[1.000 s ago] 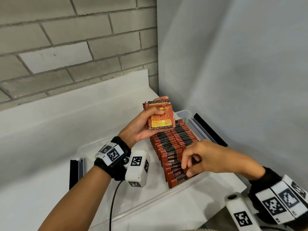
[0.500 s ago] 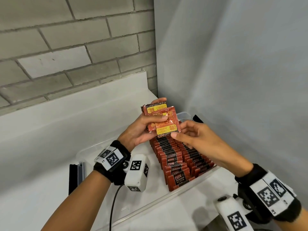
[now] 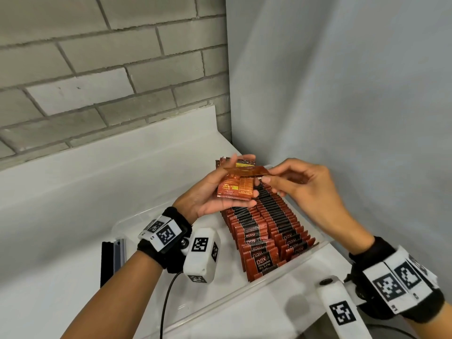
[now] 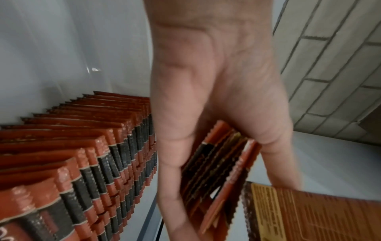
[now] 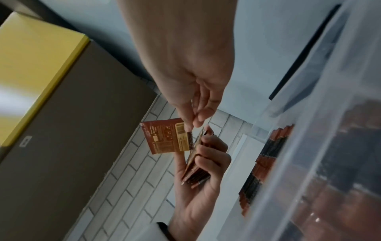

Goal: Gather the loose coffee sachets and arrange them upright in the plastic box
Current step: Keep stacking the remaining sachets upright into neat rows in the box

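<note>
My left hand [image 3: 215,192] grips a stack of red-orange coffee sachets [image 3: 236,189] above the far end of the clear plastic box [image 3: 269,287]. My right hand [image 3: 288,182] pinches one sachet [image 3: 247,171] by its edge between thumb and forefinger, lifting it off the top of the stack. In the right wrist view the pinched sachet [image 5: 166,138] hangs to the left of the stack [image 5: 195,166]. Two rows of sachets [image 3: 264,228] stand upright in the box; in the left wrist view those rows [image 4: 82,163] lie left of my palm [image 4: 206,97].
The box sits on a white counter [image 3: 73,241] in a corner between a brick wall [image 3: 97,69] and a grey panel [image 3: 342,94]. A black and grey bar [image 3: 111,260] lies left of the box. A yellow-edged cardboard box [image 5: 41,81] shows in the right wrist view.
My right hand left the near end of the rows in the box, rose to the stack in my left hand, and now pinches the top sachet and pulls it away.
</note>
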A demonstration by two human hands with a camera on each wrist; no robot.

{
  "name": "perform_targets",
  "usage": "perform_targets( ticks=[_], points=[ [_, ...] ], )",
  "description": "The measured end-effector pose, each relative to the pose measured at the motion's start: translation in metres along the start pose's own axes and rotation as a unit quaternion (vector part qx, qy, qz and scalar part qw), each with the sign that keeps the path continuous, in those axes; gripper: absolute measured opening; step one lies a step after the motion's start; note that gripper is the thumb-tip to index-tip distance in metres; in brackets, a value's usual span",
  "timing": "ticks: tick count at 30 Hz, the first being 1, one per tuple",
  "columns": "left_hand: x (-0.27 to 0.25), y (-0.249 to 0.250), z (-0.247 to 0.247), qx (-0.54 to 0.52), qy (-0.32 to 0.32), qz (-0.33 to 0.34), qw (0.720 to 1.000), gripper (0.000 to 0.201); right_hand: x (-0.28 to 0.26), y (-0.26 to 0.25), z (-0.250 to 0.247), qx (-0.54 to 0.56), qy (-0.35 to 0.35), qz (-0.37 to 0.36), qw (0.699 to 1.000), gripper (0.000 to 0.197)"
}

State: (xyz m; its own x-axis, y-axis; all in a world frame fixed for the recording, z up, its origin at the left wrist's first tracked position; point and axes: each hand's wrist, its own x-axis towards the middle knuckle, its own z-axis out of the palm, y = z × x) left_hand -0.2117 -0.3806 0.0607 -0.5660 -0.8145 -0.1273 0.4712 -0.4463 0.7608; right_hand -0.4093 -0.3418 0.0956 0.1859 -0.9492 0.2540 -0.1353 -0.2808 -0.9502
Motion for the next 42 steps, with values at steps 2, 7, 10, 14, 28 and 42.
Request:
perform_targets(
  ticks=[2,7,10,14,28,42],
  points=[
    [-0.002,-0.001,0.0,0.016,-0.014,-0.002,1.0,0.059,0.0,0.001,0.0,-0.056,0.001,-0.037,0.998,0.016],
    [-0.002,-0.001,-0.002,0.056,-0.025,0.028,0.998,0.059,-0.002,0.005,0.0,-0.104,-0.022,-0.05,0.993,0.023],
    [-0.002,-0.002,-0.001,0.052,-0.017,0.049,0.997,0.06,-0.001,0.006,-0.001,-0.065,-0.024,-0.008,0.998,0.026],
    [0.0,0.0,0.001,0.028,0.008,0.093,0.995,0.066,-0.004,0.001,0.003,0.063,-0.016,0.129,0.99,0.014],
    [0.0,0.002,0.003,-0.002,0.003,0.133,0.991,0.07,-0.006,0.003,-0.002,0.21,-0.013,0.184,0.96,0.014],
    [0.0,0.003,-0.002,-0.039,0.045,0.123,0.991,0.064,-0.017,-0.003,-0.062,-0.381,-0.367,0.04,0.848,0.013]
  ],
)
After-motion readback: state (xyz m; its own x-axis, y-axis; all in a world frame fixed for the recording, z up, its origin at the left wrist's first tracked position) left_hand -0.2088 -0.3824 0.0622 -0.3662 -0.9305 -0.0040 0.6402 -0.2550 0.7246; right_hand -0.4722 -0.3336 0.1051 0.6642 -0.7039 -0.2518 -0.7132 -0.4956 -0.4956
